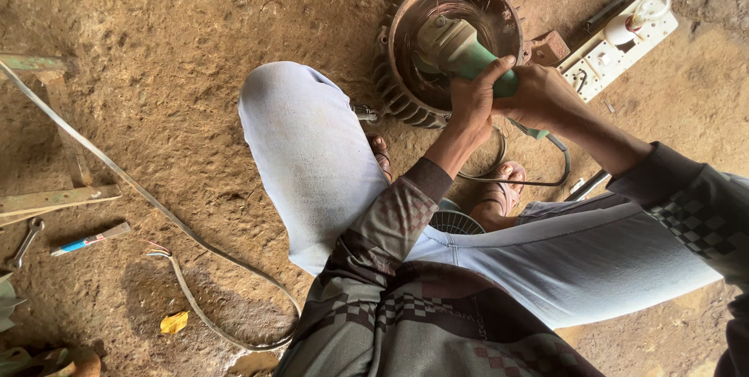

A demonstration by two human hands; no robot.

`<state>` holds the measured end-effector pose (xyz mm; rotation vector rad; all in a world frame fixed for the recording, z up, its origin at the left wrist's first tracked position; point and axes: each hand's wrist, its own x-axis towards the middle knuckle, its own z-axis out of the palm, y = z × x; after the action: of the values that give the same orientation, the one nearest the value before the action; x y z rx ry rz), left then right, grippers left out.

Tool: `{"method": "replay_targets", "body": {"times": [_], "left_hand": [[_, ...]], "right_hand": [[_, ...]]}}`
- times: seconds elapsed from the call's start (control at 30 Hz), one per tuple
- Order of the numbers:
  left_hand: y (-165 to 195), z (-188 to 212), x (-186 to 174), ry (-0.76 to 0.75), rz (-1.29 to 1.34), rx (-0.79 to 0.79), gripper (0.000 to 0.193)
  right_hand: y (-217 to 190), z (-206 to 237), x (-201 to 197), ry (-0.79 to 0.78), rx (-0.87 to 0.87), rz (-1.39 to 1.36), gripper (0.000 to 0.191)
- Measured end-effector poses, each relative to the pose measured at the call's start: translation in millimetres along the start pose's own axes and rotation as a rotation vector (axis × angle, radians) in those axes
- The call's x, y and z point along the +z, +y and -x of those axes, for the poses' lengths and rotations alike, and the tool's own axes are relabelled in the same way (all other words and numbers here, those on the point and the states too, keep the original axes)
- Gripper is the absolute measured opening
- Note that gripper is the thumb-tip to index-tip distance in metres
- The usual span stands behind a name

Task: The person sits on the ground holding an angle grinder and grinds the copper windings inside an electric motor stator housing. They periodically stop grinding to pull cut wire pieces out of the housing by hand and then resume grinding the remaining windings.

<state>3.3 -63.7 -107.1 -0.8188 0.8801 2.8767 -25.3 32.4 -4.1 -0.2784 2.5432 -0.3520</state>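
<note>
A round finned motor housing [398, 96] with copper windings inside lies on the dirt floor ahead of my knees. A green angle grinder [456, 48] points head-first into its opening. My left hand [476, 96] wraps the grinder's body from the near side. My right hand [538, 92] grips the rear of the same tool, where its cord leaves. Both arms wear dark checked sleeves.
A white power strip [616, 49] with a plug lies right of the housing. The grinder's cord [538, 178] loops by my sandalled foot [503, 190]. A long flat cable [156, 205], a spanner [27, 238], a blue-tipped tool [90, 238] and wooden pieces [55, 199] lie on the left.
</note>
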Motion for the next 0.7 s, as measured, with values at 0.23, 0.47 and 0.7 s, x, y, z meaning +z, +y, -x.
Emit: {"method": "replay_targets", "body": {"times": [0.23, 0.47, 0.7], "left_hand": [[1, 0, -1, -0.012, -0.003, -0.044, 0.035], [3, -2, 0, -0.022, -0.001, -0.014, 0.035], [5, -2, 1, -0.047, 0.001, -0.045, 0.033]], "right_hand": [[-3, 0, 0, -0.014, 0.031, -0.030, 0.056], [-8, 2, -2, -0.004, 0.048, -0.030, 0.057], [-11, 2, -4, -0.043, 0.078, -0.040, 0.057]]}}
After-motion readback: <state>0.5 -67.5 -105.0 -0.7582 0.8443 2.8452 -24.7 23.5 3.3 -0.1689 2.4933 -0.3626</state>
